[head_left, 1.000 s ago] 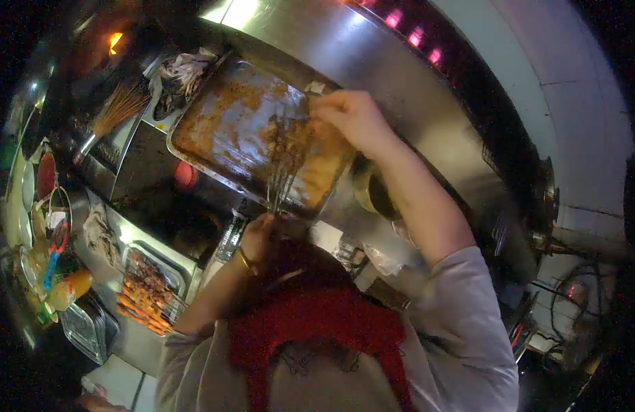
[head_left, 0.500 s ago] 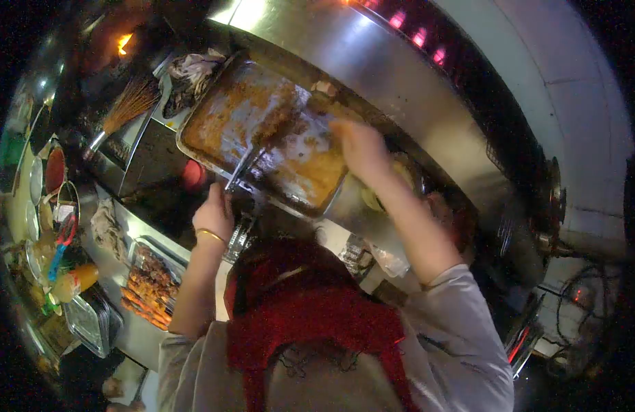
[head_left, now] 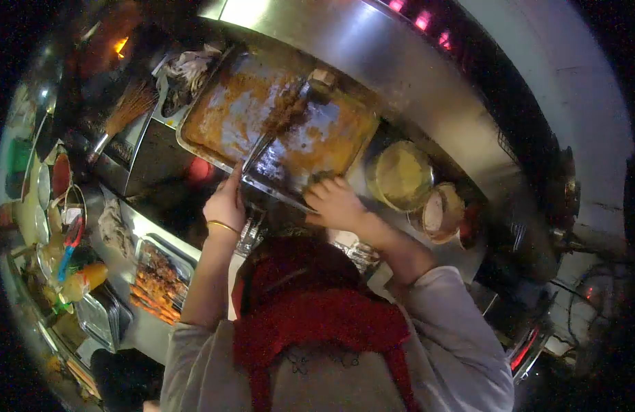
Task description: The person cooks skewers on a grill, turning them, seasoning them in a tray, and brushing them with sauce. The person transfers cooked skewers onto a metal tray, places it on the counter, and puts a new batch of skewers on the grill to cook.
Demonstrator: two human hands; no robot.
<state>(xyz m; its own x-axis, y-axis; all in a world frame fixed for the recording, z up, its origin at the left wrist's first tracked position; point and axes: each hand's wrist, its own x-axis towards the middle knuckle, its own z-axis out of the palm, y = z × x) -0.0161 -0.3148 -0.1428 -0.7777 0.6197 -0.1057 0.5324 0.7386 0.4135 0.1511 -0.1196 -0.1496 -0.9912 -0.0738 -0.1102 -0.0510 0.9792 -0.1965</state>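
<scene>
A large metal tray (head_left: 337, 147), smeared with orange-brown residue, lies in front of me. My left hand (head_left: 225, 206) is closed at its near rim, around the end of a slim metal-handled utensil (head_left: 259, 150). This utensil slants across the tray, its far end lost in a brown clump (head_left: 284, 113). Over the tray's near right corner, my right hand (head_left: 335, 202) has its fingers curled down on a small dark greenish thing, mostly hidden beneath them. A pale block-like piece (head_left: 322, 79) rests at the tray's far edge.
Right of the tray stand a round container with yellowish contents (head_left: 402, 175) and a smaller round container (head_left: 441, 213). At left are a twig whisk (head_left: 129, 110), a crumpled cloth (head_left: 187, 72) and a tray of skewered food (head_left: 159, 278). A flame (head_left: 120, 47) burns at the far left.
My right hand has come from above the tray's right side down to its near right corner. My left hand stays at the near rim, on the utensil.
</scene>
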